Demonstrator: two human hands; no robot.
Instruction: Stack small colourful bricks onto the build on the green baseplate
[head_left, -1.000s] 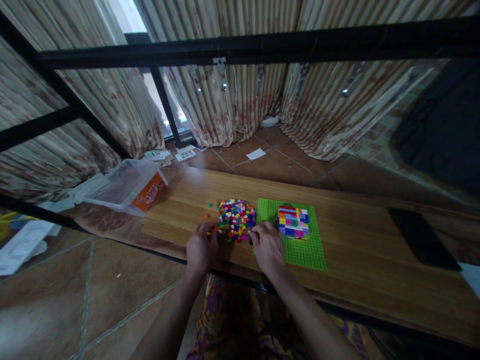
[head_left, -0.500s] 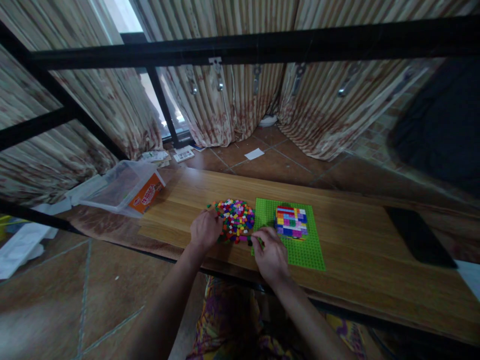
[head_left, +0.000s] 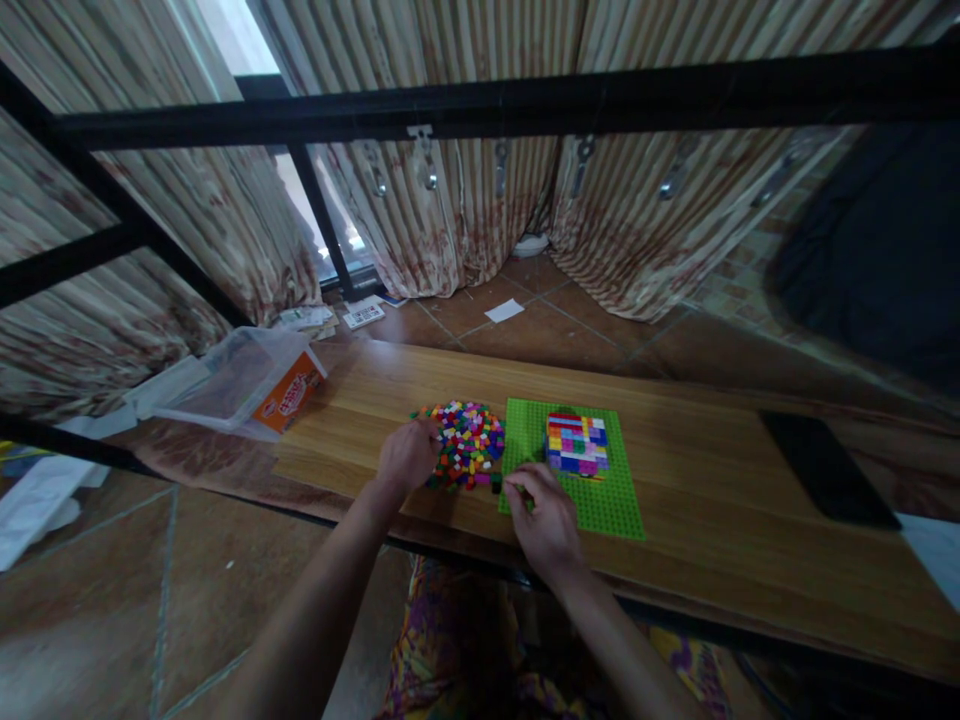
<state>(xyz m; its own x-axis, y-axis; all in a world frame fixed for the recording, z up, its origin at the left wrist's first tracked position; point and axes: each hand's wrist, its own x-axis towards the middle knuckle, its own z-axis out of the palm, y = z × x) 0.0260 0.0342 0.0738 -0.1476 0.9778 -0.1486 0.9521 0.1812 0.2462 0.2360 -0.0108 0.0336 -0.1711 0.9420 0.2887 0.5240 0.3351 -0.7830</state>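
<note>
A heap of small multicoloured toy bricks (head_left: 469, 440) lies on the wooden tabletop. My left hand (head_left: 409, 457) rests at the heap's left edge, its fingers curled in among the bricks; their tips are hidden. To the right of the heap is a green studded baseplate (head_left: 615, 515), which bears a low block built of many-coloured bricks (head_left: 577, 445). Over the baseplate's left front part, my right hand (head_left: 546, 515) is closed in a pinch of thumb and forefinger. Anything between those fingertips is too small to make out. A dark brick (head_left: 496, 483) lies just left of them.
A clear plastic box with an orange label (head_left: 289, 392) stands at the table's left end. On the right lie a black flat device (head_left: 825, 470) and white paper (head_left: 934, 550). A black metal bar (head_left: 480, 105) crosses beyond the table, before striped curtains (head_left: 450, 220).
The whole view has shifted slightly. My right hand stays pinched beside the baseplate's left edge, with the dark brick now showing more clearly by its fingertips. My left hand remains at the heap.
</note>
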